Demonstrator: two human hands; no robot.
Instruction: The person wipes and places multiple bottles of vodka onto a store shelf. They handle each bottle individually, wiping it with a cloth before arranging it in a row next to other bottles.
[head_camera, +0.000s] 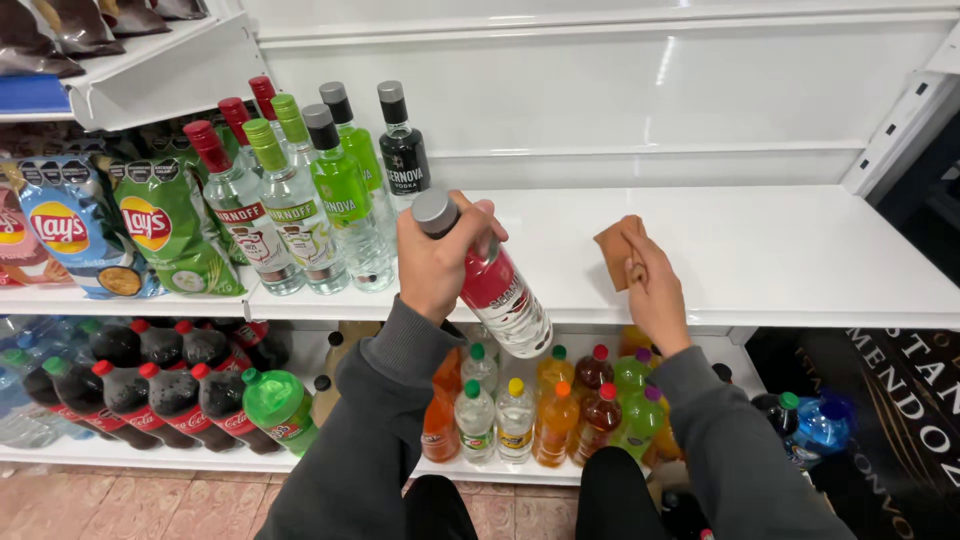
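Two hands busy: left grip (437, 262) clutches bottle (497, 285); right grip (652, 290) pinches cloth (616, 248) on shelf (800, 250).

One head-worn view, looking forward and down at store shelving

We see from the wearer's head, close in, at arm's reach; facing the white shelf (760, 250) straight on, tilted down enough to catch the lower shelf of soft-drink bottles (520, 410) and tiled floor (120, 505); both forearms enter from bottom edge; no second view to overlap.

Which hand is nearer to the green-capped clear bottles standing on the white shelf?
Left. The left hand, holding a grey-capped bottle, is just right of the green-capped bottles; the right hand, pressing a brown cloth, is farther right.
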